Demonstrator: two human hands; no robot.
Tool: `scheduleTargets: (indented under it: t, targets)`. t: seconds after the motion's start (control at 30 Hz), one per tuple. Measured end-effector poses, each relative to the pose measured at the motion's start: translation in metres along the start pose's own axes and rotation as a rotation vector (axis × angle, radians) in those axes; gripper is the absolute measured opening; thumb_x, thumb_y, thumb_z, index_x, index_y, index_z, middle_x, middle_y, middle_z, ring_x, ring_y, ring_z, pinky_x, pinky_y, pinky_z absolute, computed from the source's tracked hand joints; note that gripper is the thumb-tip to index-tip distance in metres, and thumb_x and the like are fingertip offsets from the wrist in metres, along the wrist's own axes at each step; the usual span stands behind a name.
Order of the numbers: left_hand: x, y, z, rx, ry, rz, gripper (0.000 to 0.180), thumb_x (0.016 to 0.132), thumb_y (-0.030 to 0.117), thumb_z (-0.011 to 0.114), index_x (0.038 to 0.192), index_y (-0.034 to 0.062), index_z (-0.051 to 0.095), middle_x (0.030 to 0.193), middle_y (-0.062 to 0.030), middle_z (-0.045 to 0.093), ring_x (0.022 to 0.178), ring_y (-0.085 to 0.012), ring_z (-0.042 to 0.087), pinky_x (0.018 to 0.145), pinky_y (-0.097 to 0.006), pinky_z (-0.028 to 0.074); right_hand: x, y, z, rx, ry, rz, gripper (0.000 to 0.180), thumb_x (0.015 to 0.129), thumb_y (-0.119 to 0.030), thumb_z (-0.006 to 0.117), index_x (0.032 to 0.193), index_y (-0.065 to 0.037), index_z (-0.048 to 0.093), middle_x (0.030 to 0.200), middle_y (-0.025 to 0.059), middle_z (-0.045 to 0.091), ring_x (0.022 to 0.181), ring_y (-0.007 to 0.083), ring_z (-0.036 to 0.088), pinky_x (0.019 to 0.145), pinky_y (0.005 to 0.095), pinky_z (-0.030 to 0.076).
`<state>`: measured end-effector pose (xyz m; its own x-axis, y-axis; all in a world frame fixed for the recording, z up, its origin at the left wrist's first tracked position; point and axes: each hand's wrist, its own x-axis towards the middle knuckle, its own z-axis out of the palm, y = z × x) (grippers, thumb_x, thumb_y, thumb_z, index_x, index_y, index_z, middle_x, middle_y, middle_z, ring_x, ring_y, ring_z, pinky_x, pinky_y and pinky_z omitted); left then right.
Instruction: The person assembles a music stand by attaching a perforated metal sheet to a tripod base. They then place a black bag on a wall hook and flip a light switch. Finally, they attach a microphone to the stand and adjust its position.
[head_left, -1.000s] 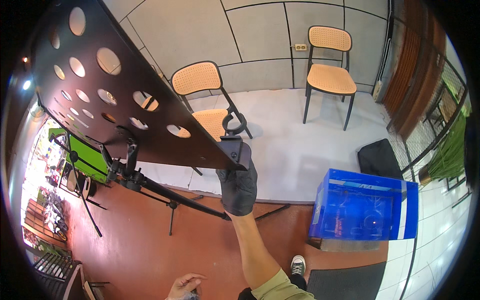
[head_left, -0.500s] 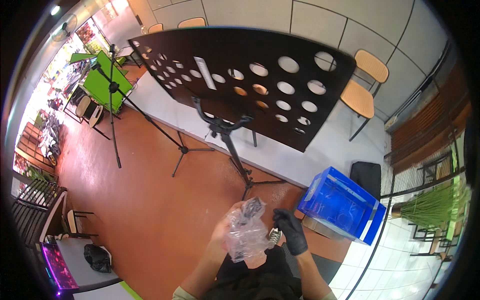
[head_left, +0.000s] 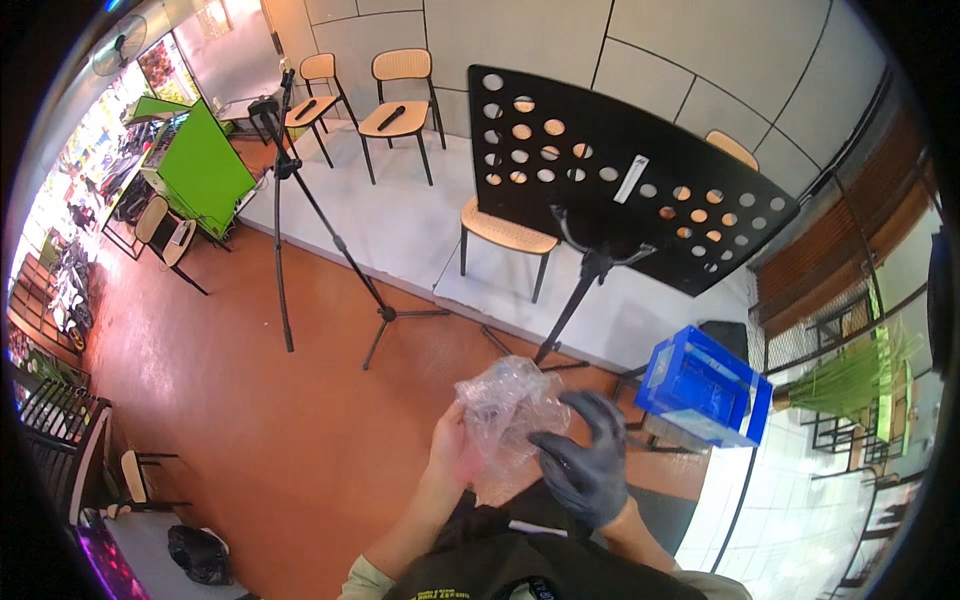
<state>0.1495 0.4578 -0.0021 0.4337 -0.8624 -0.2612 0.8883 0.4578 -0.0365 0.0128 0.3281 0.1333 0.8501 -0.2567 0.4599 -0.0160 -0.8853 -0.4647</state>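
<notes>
A crumpled clear plastic bundle (head_left: 512,408) sits in front of my body. My bare left hand (head_left: 452,448) is wrapped round its left side, holding it from below. My right hand (head_left: 588,458), in a dark grey glove, is at the bundle's right edge. Its fingers are curved and apart, the thumb toward the plastic; whether they touch it is hard to tell. What lies inside the wrap cannot be made out.
Ahead stands a black perforated music stand (head_left: 602,120). To its left are a microphone stand (head_left: 340,248) and chairs on a low grey platform (head_left: 415,225), one bearing a microphone (head_left: 392,117). A blue plastic bin (head_left: 700,428) is at right. A black bag (head_left: 198,555) lies lower left.
My right hand has moved left and up to the plastic. The bundle has turned, and a dark part of it no longer shows. The view has shifted, so the music stand appears farther right.
</notes>
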Motion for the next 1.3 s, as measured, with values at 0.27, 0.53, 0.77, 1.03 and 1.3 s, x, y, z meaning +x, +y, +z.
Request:
scheduleTargets:
  t: [0.27, 0.53, 0.77, 1.03, 1.3]
  targets:
    - [-0.041, 0.084, 0.019, 0.163, 0.173, 0.035, 0.036, 0.099, 0.023, 0.040, 0.123, -0.0003, 0.054, 0.116, -0.0180, 0.061, 0.105, -0.0331, 0.060, 0.091, -0.049, 0.050, 0.052, -0.083, 0.078, -0.091, -0.104, 0.043, 0.026, 0.076, -0.026, 0.069, 0.097, -0.012, 0.068, 0.143, 0.0214, 0.036, 0.134, 0.0454, 0.026, 0.105, 0.0573, 0.023]
    - [-0.024, 0.153, -0.011, 0.139, 0.037, -0.025, 0.039, 0.098, 0.024, 0.037, 0.125, -0.0006, 0.052, 0.121, -0.0170, 0.060, 0.107, -0.0314, 0.060, 0.092, -0.044, 0.050, 0.088, -0.079, 0.179, -0.190, -0.167, 0.220, 0.050, 0.078, -0.041, 0.063, 0.118, -0.011, 0.061, 0.147, 0.0238, 0.032, 0.138, 0.0446, 0.020, 0.107, 0.0611, 0.015]
    - [0.022, 0.198, 0.017, 0.217, 0.241, 0.179, 0.037, 0.098, 0.027, 0.039, 0.129, 0.0095, 0.049, 0.122, -0.0113, 0.059, 0.106, -0.0302, 0.059, 0.093, -0.046, 0.047, 0.134, -0.033, 0.259, -0.129, -0.317, 0.247, 0.058, 0.078, -0.042, 0.061, 0.131, -0.019, 0.053, 0.143, 0.0109, 0.043, 0.135, 0.0329, 0.030, 0.104, 0.0576, 0.021]
    - [0.122, 0.283, -0.017, 0.590, 0.343, 0.383, 0.011, 0.097, 0.013, 0.052, 0.104, 0.0050, 0.056, 0.099, -0.0062, 0.063, 0.092, -0.0153, 0.061, 0.080, -0.029, 0.049, 0.231, 0.028, 0.298, 0.138, -0.153, 0.218, 0.045, 0.070, -0.027, 0.068, 0.111, -0.010, 0.064, 0.116, 0.0122, 0.061, 0.110, 0.0340, 0.054, 0.091, 0.0487, 0.041]
    - [0.217, 0.332, 0.010, 0.550, 0.315, 0.404, 0.011, 0.096, 0.011, 0.053, 0.102, 0.0049, 0.059, 0.098, -0.0066, 0.064, 0.092, -0.0182, 0.062, 0.082, -0.035, 0.052, 0.310, 0.079, 0.262, -0.027, 0.070, 0.376, 0.020, 0.073, -0.008, 0.065, 0.093, -0.002, 0.063, 0.112, 0.0171, 0.061, 0.103, 0.0353, 0.059, 0.088, 0.0447, 0.047]
